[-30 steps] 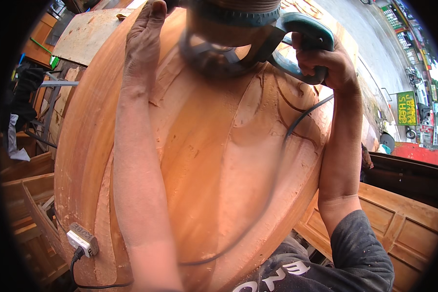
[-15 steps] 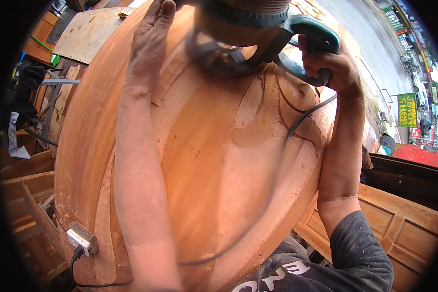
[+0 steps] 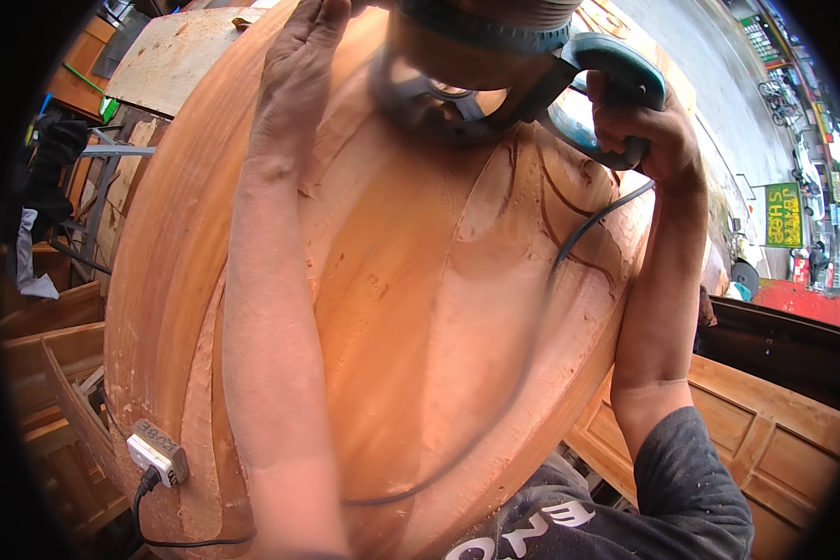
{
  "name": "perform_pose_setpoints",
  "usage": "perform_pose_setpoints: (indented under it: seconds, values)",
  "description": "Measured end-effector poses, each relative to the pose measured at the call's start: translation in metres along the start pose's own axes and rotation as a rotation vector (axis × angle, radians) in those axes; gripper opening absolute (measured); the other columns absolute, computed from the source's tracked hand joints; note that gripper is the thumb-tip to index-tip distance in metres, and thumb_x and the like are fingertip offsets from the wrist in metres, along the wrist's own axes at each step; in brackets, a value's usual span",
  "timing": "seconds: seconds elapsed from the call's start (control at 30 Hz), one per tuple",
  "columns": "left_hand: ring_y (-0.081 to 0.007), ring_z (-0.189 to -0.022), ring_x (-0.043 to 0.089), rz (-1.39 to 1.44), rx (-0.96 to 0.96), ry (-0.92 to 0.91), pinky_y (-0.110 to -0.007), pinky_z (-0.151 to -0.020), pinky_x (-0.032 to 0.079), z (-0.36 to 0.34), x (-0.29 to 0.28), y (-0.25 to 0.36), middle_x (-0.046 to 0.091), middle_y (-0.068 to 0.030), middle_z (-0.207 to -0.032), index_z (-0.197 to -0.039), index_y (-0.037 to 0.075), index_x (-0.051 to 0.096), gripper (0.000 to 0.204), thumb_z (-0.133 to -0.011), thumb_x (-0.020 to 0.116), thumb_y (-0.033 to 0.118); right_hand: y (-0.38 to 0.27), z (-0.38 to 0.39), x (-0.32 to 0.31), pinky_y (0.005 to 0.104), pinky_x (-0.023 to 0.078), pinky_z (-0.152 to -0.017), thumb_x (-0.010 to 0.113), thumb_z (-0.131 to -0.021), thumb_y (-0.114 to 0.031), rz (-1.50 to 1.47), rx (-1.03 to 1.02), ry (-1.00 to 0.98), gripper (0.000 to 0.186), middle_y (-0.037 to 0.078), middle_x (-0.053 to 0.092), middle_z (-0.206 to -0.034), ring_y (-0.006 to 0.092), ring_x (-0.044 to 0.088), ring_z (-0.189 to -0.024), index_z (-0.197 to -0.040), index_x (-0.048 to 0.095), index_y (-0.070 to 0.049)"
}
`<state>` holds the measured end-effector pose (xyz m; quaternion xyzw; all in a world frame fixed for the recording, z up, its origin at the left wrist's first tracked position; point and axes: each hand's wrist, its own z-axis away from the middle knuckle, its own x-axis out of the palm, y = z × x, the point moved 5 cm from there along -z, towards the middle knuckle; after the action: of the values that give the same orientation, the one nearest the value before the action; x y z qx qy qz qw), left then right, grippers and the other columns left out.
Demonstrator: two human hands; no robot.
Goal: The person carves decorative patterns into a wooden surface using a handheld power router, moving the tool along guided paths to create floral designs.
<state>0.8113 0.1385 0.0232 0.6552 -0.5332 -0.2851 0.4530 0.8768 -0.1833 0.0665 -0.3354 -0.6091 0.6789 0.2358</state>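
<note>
A handheld router [image 3: 481, 65] with a dark ring-shaped base rests on a broad carved wooden panel [image 3: 373, 308], at the top of the view. My right hand [image 3: 658, 135] is wrapped round its teal-and-black loop handle. On the router's other side is my left hand [image 3: 299, 70], its thumb by a dark part of the tool; the upper edge cuts off its fingertips. Curved grooves and rough, lowered areas mark the wood. The blurred base hides the cutting spot. A dark cord [image 3: 523, 373] runs from near the right handle down across the panel and under my left forearm.
A white socket block [image 3: 157, 457] with a black plug sits at the panel's lower left. Panelled wooden doors [image 3: 756, 420] lie at the lower right. A pale board [image 3: 173, 61] and a metal frame [image 3: 112, 151] stand left; a street with a yellow-green sign [image 3: 783, 215] is right.
The router and both hands have shifted slightly to the right together. The cord swings a little with them.
</note>
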Motion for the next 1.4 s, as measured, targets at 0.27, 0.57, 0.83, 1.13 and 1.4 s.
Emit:
perform_pose_setpoints:
  seconds: [0.27, 0.57, 0.83, 1.13, 1.4]
  values:
    - [-0.0167, -0.129, 0.055, -0.017, 0.008, 0.0, -0.033, -0.114, 0.039, -0.001, -0.007, -0.001, 0.063, -0.0062, -0.136, -0.143, 0.004, 0.058, 0.047, -0.109, 0.052, 0.036, -0.001, -0.001, 0.006, 0.0265, 0.04, -0.053, 0.071, -0.078, -0.008, 0.014, 0.009, 0.019, 0.034, 0.003, 0.057, -0.073, 0.011, 0.052, -0.056, -0.109, 0.065, 0.003]
    - [-0.0179, -0.127, 0.057, -0.009, 0.003, 0.021, -0.035, -0.116, 0.04, 0.0, -0.009, -0.002, 0.064, -0.0081, -0.133, -0.138, 0.002, 0.059, 0.046, -0.108, 0.055, 0.037, -0.003, -0.001, 0.009, 0.0267, 0.04, -0.053, 0.068, -0.077, -0.006, 0.007, 0.011, 0.012, 0.039, 0.003, 0.057, -0.075, 0.0117, 0.053, -0.057, -0.114, 0.063, 0.004]
    - [-0.0184, -0.127, 0.058, 0.037, 0.002, 0.103, -0.036, -0.118, 0.04, 0.007, -0.023, -0.005, 0.064, -0.0101, -0.131, -0.135, -0.001, 0.059, 0.046, -0.107, 0.057, 0.036, -0.001, -0.001, 0.012, 0.0263, 0.042, -0.053, 0.073, -0.075, -0.006, -0.003, 0.01, 0.024, 0.03, 0.003, 0.059, -0.074, 0.0103, 0.054, -0.056, -0.104, 0.068, 0.001]
    - [-0.0167, -0.128, 0.057, 0.18, -0.031, 0.193, -0.035, -0.119, 0.039, 0.007, -0.031, -0.008, 0.064, -0.0081, -0.131, -0.135, -0.003, 0.06, 0.041, -0.108, 0.057, 0.029, -0.003, 0.0, 0.015, 0.0271, 0.043, -0.053, 0.068, -0.071, -0.005, 0.053, 0.017, 0.025, 0.038, 0.005, 0.06, -0.079, 0.0114, 0.053, -0.056, -0.108, 0.064, 0.002]
    - [-0.0164, -0.127, 0.059, 0.257, -0.011, 0.235, -0.036, -0.117, 0.043, 0.005, -0.045, -0.015, 0.066, -0.0068, -0.128, -0.129, 0.0, 0.066, 0.033, -0.106, 0.06, 0.023, -0.004, 0.002, 0.019, 0.0258, 0.04, -0.053, 0.076, -0.075, -0.013, 0.025, 0.022, 0.009, 0.025, 0.001, 0.057, -0.067, 0.0092, 0.055, -0.058, -0.096, 0.07, -0.002]
